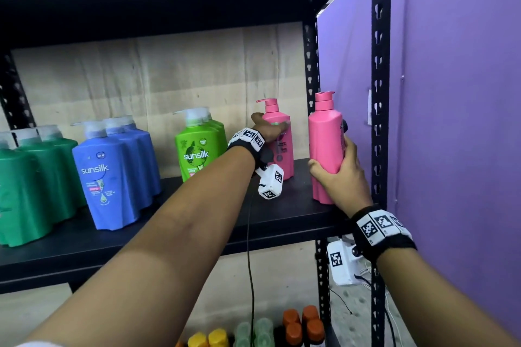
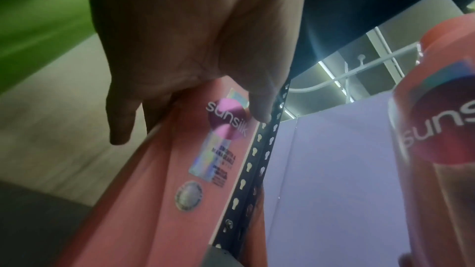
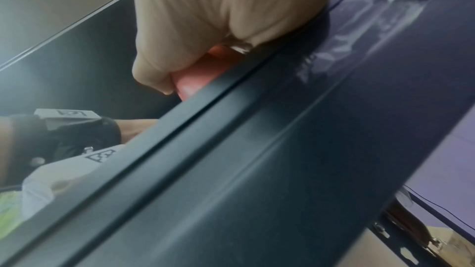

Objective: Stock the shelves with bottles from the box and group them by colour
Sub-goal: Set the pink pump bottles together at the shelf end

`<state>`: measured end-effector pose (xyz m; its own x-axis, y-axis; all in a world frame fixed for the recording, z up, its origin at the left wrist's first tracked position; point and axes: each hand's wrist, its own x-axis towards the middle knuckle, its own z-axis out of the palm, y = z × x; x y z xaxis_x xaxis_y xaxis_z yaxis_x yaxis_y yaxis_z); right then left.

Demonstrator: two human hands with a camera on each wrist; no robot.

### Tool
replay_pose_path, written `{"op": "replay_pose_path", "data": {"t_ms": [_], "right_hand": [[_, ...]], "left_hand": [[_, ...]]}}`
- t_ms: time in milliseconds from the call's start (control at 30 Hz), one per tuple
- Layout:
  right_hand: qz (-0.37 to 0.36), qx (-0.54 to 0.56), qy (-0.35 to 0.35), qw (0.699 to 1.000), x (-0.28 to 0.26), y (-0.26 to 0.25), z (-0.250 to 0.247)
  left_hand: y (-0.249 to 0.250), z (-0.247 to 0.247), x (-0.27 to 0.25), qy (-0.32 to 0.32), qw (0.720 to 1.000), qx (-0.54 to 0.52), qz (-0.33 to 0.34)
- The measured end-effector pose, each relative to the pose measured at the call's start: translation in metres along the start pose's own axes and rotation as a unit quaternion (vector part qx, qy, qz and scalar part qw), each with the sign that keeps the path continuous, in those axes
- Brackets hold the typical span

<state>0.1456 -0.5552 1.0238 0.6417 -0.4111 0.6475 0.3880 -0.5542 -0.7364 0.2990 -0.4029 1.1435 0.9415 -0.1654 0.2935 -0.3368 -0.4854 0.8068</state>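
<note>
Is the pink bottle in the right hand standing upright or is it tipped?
Upright. The pink bottle held by the right hand has its pump cap on top and its base at the shelf front edge.

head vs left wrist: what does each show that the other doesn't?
Head only: the dark green bottles, the blue bottles, the right hand gripping the near pink bottle low on its body, and the orange-capped bottles on the shelf below.

Left wrist only: the front label of the far pink bottle close up, and ceiling lights.

Both: the left hand holding the far pink bottle, both pink bottles, a light green bottle, the black upright, the purple wall.
</note>
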Motion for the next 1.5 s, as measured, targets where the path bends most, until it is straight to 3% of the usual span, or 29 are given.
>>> {"op": "replay_pose_path", "data": {"t_ms": [700, 1167, 1500], "right_hand": [[0.020, -0.010, 0.001, 1.000, -0.006, -0.011, -0.002], [0.022, -0.011, -0.004, 1.000, -0.006, -0.009, -0.003], [-0.036, -0.001, 0.072, 0.997, -0.012, -0.008, 0.002]], "left_hand": [[-0.005, -0.001, -0.029, 0.001, 0.999, 0.020, 0.033], [-0.001, 0.000, -0.046, 0.007, 1.000, 0.002, 0.020], [-0.003, -0.003, -0.064, -0.002, 1.000, 0.024, 0.013]]}}
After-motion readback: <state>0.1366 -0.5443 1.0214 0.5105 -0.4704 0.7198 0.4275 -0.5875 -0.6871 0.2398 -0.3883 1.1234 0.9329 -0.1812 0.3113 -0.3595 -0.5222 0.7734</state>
